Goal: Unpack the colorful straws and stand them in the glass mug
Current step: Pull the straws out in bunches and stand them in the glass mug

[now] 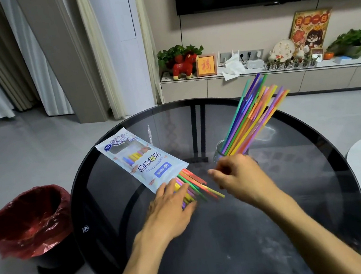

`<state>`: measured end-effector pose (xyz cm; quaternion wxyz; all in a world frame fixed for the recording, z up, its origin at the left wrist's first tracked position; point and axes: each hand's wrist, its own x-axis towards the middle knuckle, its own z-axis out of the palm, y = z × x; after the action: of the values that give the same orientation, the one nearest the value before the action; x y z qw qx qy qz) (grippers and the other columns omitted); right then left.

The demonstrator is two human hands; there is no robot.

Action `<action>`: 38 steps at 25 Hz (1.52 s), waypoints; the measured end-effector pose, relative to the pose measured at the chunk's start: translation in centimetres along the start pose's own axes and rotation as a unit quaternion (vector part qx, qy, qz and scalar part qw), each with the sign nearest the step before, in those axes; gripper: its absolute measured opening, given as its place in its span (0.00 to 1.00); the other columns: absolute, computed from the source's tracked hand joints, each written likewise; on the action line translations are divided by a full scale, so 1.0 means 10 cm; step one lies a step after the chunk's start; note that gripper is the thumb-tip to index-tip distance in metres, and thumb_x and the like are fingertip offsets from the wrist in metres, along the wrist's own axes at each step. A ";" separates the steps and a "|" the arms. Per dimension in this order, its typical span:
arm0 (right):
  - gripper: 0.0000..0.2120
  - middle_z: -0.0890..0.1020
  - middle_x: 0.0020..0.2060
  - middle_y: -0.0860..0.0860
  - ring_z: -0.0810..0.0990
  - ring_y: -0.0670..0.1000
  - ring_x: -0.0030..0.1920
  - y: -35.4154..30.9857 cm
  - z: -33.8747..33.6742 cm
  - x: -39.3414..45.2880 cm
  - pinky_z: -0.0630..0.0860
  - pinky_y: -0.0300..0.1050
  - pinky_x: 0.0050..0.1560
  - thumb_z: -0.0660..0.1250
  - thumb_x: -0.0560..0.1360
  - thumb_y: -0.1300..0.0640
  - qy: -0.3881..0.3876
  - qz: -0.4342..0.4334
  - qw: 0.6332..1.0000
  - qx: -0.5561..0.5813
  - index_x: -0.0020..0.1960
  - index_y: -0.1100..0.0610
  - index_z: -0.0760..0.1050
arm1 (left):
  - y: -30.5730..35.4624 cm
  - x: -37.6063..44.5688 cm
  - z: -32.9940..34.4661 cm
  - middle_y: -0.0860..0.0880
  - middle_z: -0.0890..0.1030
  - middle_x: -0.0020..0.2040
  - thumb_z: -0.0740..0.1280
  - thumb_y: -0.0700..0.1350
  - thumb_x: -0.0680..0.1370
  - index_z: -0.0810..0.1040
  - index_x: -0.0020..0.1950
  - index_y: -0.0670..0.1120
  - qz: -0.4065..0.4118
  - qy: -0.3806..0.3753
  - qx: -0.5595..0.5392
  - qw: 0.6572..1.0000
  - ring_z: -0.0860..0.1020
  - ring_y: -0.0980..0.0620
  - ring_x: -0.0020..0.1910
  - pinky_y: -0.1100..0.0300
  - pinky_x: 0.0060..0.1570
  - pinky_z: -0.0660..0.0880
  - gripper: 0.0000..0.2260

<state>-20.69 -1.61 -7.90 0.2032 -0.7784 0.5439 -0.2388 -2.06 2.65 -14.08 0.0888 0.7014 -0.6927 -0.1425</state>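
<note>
Round glass table [280, 227] carries it all: packet [141, 158] lies flat with its open mouth toward the person, so the loose straws [195, 184] spill within reach. Most straws [255, 114] already lean fanned in the glass mug [219, 151]. Left hand [172, 204] rests flat-fingered on the loose ones, likely pinning them; right hand [238, 175] sits at the mug, fingers curled – grip unclear.

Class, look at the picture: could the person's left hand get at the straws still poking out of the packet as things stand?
Probably yes. The left hand already lies flat on the loose straws fanning from the packet mouth, and nothing covers them. The right hand is beside the mug, out of the way.
</note>
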 end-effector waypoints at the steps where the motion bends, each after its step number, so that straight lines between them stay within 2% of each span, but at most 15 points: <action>1: 0.14 0.83 0.36 0.53 0.81 0.56 0.37 -0.03 0.20 0.01 0.78 0.50 0.37 0.64 0.76 0.46 0.032 -0.027 0.997 -0.067 0.40 0.56 0.76 | 0.01 -0.03 -0.02 0.52 0.60 0.75 0.57 0.58 0.79 0.63 0.73 0.55 0.011 0.002 -0.006 1.000 0.57 0.48 0.75 0.49 0.70 0.65 0.23; 3: 0.14 0.82 0.46 0.54 0.80 0.59 0.47 -0.05 0.53 0.05 0.75 0.50 0.40 0.61 0.78 0.45 0.047 -0.050 0.990 -0.122 0.49 0.56 0.73 | 0.03 -0.13 -0.05 0.55 0.65 0.70 0.59 0.58 0.78 0.68 0.68 0.56 0.034 -0.004 -0.004 0.999 0.63 0.49 0.70 0.49 0.65 0.70 0.19; 6: 0.16 0.80 0.55 0.57 0.78 0.61 0.56 -0.01 0.78 0.10 0.74 0.51 0.47 0.59 0.79 0.46 -0.036 -0.023 0.983 -0.177 0.57 0.59 0.70 | 0.04 -0.23 -0.06 0.56 0.64 0.73 0.59 0.59 0.78 0.65 0.72 0.55 0.051 -0.021 -0.003 0.998 0.63 0.50 0.70 0.49 0.66 0.69 0.23; 10: 0.20 0.82 0.54 0.59 0.81 0.63 0.54 0.04 0.78 0.08 0.68 0.50 0.41 0.59 0.80 0.44 -0.081 0.000 0.976 -0.201 0.57 0.61 0.67 | 0.02 -0.23 -0.07 0.57 0.64 0.74 0.59 0.59 0.78 0.65 0.72 0.54 0.052 -0.002 0.005 0.999 0.63 0.50 0.70 0.50 0.65 0.70 0.23; 12: 0.18 0.81 0.55 0.59 0.81 0.63 0.55 0.06 0.69 0.07 0.71 0.51 0.42 0.58 0.80 0.46 -0.086 -0.010 0.967 -0.241 0.58 0.61 0.68 | 0.04 -0.21 -0.09 0.56 0.63 0.74 0.59 0.59 0.79 0.66 0.70 0.53 0.047 -0.006 0.007 0.999 0.62 0.50 0.70 0.49 0.65 0.69 0.22; 15: 0.14 0.81 0.57 0.60 0.80 0.63 0.57 0.09 0.47 0.10 0.75 0.53 0.49 0.57 0.81 0.50 -0.117 -0.002 0.953 -0.279 0.58 0.60 0.71 | 0.06 -0.18 -0.09 0.55 0.60 0.76 0.58 0.59 0.79 0.65 0.72 0.52 0.039 -0.009 0.013 0.999 0.59 0.50 0.73 0.49 0.67 0.66 0.23; 18: 0.13 0.81 0.54 0.59 0.80 0.61 0.53 0.13 0.12 0.12 0.74 0.50 0.45 0.57 0.81 0.49 -0.188 0.041 0.948 -0.255 0.55 0.57 0.74 | 0.04 -0.15 -0.04 0.54 0.54 0.79 0.57 0.59 0.80 0.58 0.76 0.52 0.023 -0.015 0.025 0.999 0.53 0.51 0.76 0.48 0.69 0.61 0.27; 22: 0.11 0.75 0.36 0.52 0.74 0.50 0.31 0.27 -0.47 0.07 0.76 0.41 0.28 0.58 0.82 0.52 -0.255 0.121 0.950 -0.135 0.46 0.58 0.75 | 0.01 -0.11 -0.01 0.54 0.49 0.80 0.57 0.60 0.79 0.55 0.77 0.51 0.005 -0.002 0.029 1.000 0.50 0.52 0.78 0.48 0.71 0.58 0.29; 26: 0.12 0.74 0.33 0.54 0.74 0.51 0.29 0.39 -0.81 -0.05 0.76 0.43 0.30 0.60 0.82 0.51 -0.217 0.128 0.967 -0.034 0.46 0.57 0.75 | 0.01 -0.04 0.02 0.53 0.47 0.80 0.57 0.61 0.79 0.51 0.79 0.51 -0.002 0.012 0.016 1.000 0.48 0.53 0.78 0.48 0.72 0.55 0.31; 29: 0.13 0.73 0.29 0.53 0.72 0.51 0.26 0.38 -0.73 -0.08 0.73 0.47 0.29 0.61 0.82 0.51 -0.170 0.113 0.971 0.123 0.46 0.60 0.75 | -0.01 -0.02 0.06 0.52 0.45 0.81 0.57 0.61 0.79 0.47 0.79 0.50 -0.016 0.012 -0.007 1.000 0.47 0.54 0.79 0.50 0.74 0.53 0.34; 31: 0.13 0.71 0.26 0.55 0.70 0.51 0.23 0.30 -0.52 -0.06 0.71 0.47 0.28 0.61 0.82 0.54 -0.160 0.114 0.955 0.221 0.44 0.62 0.73 | 0.02 -0.02 0.05 0.52 0.44 0.80 0.59 0.58 0.79 0.46 0.79 0.50 -0.018 0.040 -0.080 0.996 0.47 0.54 0.79 0.51 0.74 0.53 0.35; 33: 0.12 0.70 0.22 0.56 0.68 0.54 0.21 0.18 -0.31 -0.06 0.69 0.47 0.28 0.60 0.82 0.56 -0.200 0.113 0.930 0.288 0.43 0.62 0.72 | 0.12 -0.03 -0.01 0.51 0.46 0.80 0.65 0.51 0.78 0.48 0.79 0.51 0.012 0.146 -0.179 0.973 0.49 0.52 0.79 0.55 0.74 0.54 0.35; 35: 0.13 0.69 0.19 0.56 0.68 0.54 0.19 0.04 -0.20 -0.08 0.69 0.45 0.28 0.58 0.82 0.57 -0.302 0.094 0.888 0.333 0.42 0.61 0.70 | 0.21 -0.06 -0.11 0.49 0.50 0.80 0.68 0.44 0.75 0.51 0.79 0.53 0.092 0.263 -0.121 0.953 0.52 0.50 0.79 0.53 0.75 0.54 0.38; 36: 0.13 0.69 0.19 0.55 0.68 0.53 0.18 -0.02 -0.19 -0.10 0.70 0.44 0.27 0.57 0.83 0.57 -0.354 0.079 0.862 0.353 0.42 0.61 0.70 | 0.23 -0.06 -0.15 0.48 0.53 0.80 0.68 0.42 0.72 0.52 0.78 0.54 0.138 0.297 -0.063 0.943 0.52 0.49 0.79 0.47 0.76 0.53 0.39; 38: 0.13 0.69 0.18 0.54 0.68 0.52 0.18 -0.09 -0.23 -0.14 0.71 0.41 0.26 0.56 0.83 0.57 -0.419 0.050 0.820 0.388 0.42 0.61 0.70 | 0.27 -0.06 -0.19 0.46 0.60 0.78 0.68 0.43 0.70 0.59 0.76 0.53 0.199 0.316 -0.010 0.928 0.55 0.48 0.78 0.40 0.75 0.51 0.36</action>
<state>-21.80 -0.15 -5.77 0.7080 -0.6322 0.3067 -0.0702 -4.02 3.08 -11.41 0.3365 0.5566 -0.7530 0.1002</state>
